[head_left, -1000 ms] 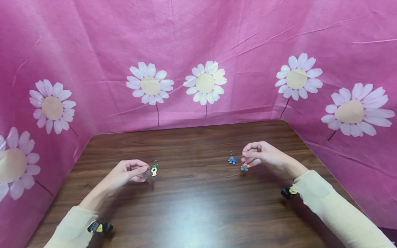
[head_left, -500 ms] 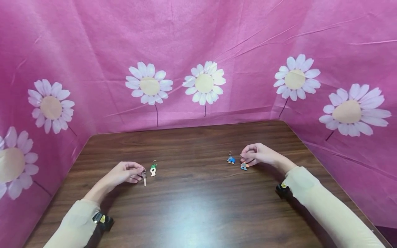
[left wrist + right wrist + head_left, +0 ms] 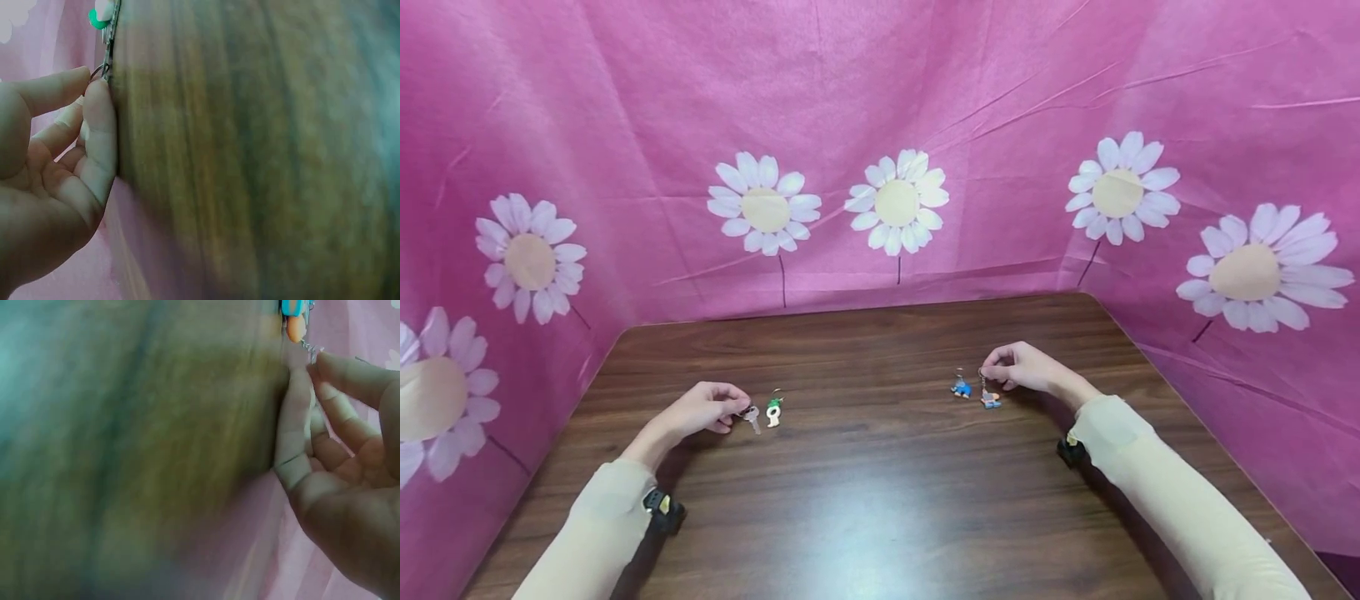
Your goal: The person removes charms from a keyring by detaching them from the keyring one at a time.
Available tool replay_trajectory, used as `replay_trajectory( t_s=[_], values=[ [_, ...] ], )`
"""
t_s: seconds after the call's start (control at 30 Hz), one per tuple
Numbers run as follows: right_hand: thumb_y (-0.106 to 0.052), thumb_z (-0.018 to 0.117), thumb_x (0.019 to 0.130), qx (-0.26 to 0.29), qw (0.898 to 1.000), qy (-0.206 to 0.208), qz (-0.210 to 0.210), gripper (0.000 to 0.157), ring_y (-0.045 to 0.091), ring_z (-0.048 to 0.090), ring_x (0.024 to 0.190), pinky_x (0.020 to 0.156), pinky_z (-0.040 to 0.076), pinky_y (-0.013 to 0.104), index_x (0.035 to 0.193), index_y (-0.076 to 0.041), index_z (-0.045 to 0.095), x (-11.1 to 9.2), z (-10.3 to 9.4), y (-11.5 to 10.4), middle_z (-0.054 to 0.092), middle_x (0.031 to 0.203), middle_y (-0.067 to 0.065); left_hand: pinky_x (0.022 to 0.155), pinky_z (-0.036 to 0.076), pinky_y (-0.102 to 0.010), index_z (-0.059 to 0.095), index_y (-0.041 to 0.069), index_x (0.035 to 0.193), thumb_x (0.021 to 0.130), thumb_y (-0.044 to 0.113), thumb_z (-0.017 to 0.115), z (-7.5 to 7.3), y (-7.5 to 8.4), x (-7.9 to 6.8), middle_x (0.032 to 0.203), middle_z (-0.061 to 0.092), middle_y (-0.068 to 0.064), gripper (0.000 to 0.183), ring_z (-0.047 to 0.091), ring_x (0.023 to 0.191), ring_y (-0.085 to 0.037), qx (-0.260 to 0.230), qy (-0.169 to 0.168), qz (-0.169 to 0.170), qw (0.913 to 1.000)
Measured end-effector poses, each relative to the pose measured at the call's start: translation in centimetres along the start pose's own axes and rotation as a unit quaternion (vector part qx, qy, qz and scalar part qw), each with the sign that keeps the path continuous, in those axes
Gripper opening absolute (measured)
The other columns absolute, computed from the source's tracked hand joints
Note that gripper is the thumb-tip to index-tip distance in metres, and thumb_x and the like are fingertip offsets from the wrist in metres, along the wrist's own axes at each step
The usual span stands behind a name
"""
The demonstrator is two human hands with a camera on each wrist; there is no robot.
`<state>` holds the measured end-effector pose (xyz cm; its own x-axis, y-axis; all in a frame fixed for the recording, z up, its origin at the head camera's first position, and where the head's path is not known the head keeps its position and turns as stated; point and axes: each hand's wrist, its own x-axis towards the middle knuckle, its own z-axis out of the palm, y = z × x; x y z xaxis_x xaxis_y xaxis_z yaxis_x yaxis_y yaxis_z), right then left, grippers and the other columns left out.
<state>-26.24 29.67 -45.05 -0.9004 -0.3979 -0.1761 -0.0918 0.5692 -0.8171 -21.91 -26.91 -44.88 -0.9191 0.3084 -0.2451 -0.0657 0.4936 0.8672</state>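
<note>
In the head view, my left hand [image 3: 706,408] is at the table's left side, pinching the ring of a small key [image 3: 754,419] between thumb and fingertips. Just right of the key lies a green and white keychain [image 3: 773,412]. The left wrist view shows the pinched key ring [image 3: 97,71] close to the tabletop. Over on the right, my right hand [image 3: 1024,367] pinches the ring end of an orange and blue figure keychain [image 3: 991,401]; its short chain [image 3: 309,350] shows in the right wrist view. A blue keychain [image 3: 961,388] lies to its left.
The brown wooden table [image 3: 865,467] has a light glare near its middle front. A pink curtain [image 3: 835,100] with white daisies surrounds its back and both sides. A black wrist camera sits on each light sleeve [image 3: 1150,450].
The key, first barely visible, hung down from my left hand and now slants to the right. The figure keychain now shows its chain stretched below my right fingertips, and the right hand has shifted slightly left.
</note>
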Motion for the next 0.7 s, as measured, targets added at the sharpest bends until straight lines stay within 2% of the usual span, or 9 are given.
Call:
replay_trajectory(
  t_s=[0.3,0.5,0.7],
  values=[
    [-0.014,0.064,0.100,0.048,0.997,-0.005,0.059,0.023,0.016,0.057,0.073,0.065,0.061,0.030,0.109,0.006,0.066,0.7,0.4,0.1,0.062,0.085,0.005,0.065,0.059,-0.028,0.064,-0.008,0.105,0.098,0.007,0.066,0.5,0.3,0.2,0.084,0.060,-0.004,0.017,0.058,0.076,-0.014,0.015,0.005,-0.003,0.9999],
    [-0.012,0.064,0.099,0.045,0.997,0.015,0.061,0.020,0.014,0.056,0.067,0.060,0.062,0.030,0.108,0.006,0.064,0.9,0.9,0.2,0.056,0.076,0.005,0.061,0.059,-0.025,0.061,-0.010,0.109,0.097,0.005,0.068,0.3,0.2,0.5,0.083,0.057,-0.003,0.021,0.058,0.070,-0.012,-0.001,0.025,0.004,0.9997],
    [-0.009,0.064,0.097,0.033,0.997,0.032,0.067,0.019,0.015,0.053,0.062,0.057,0.061,0.032,0.110,0.004,0.059,1.2,1.1,-0.2,0.053,0.075,0.005,0.055,0.057,-0.024,0.059,-0.011,0.108,0.099,0.006,0.065,0.4,0.3,0.8,0.078,0.056,-0.004,0.021,0.057,0.064,-0.013,-0.002,0.025,0.008,0.9996]
  ],
)
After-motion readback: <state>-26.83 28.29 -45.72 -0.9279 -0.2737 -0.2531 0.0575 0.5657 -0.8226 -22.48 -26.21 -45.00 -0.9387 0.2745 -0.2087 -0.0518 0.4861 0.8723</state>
